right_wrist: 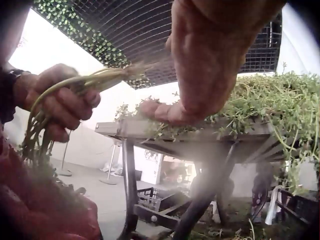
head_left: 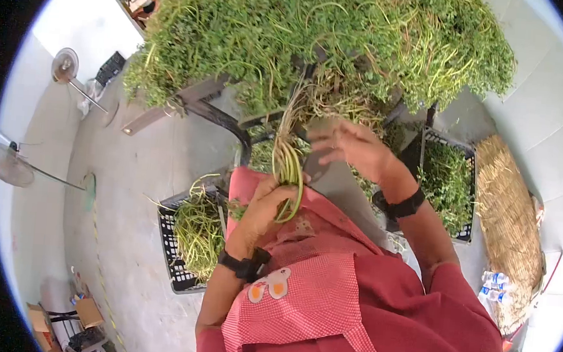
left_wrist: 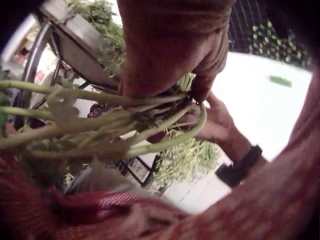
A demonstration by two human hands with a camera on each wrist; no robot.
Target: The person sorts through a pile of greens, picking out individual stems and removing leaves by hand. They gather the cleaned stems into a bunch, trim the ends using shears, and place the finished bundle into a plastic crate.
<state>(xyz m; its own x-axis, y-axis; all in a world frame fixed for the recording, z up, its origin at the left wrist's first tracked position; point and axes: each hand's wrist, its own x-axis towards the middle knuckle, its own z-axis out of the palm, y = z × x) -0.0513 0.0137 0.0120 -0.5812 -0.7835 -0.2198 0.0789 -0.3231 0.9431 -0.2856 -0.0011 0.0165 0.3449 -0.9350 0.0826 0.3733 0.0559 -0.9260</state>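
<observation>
My left hand [head_left: 262, 211] grips a bunch of long green stems [head_left: 287, 166] in front of the pink apron [head_left: 305, 290]. Thin pale roots at the bunch's far end point toward the table. In the right wrist view the stems [right_wrist: 42, 112] bend over the left hand [right_wrist: 65, 102], leafy ends hanging down. To the right of the roots is my right hand [head_left: 359, 152], its fingers spread and blurred, holding nothing. A big heap of leafy greens [head_left: 333, 28] covers the table ahead.
A black crate [head_left: 166, 233] of stems stands on the floor at left. Another crate [head_left: 471, 191] with greens sits at right, beside a rolled straw mat [head_left: 506, 220] and water bottles [head_left: 496, 285]. Dark table legs [head_left: 232, 129] rise just ahead. Standing fans [head_left: 65, 65] are at far left.
</observation>
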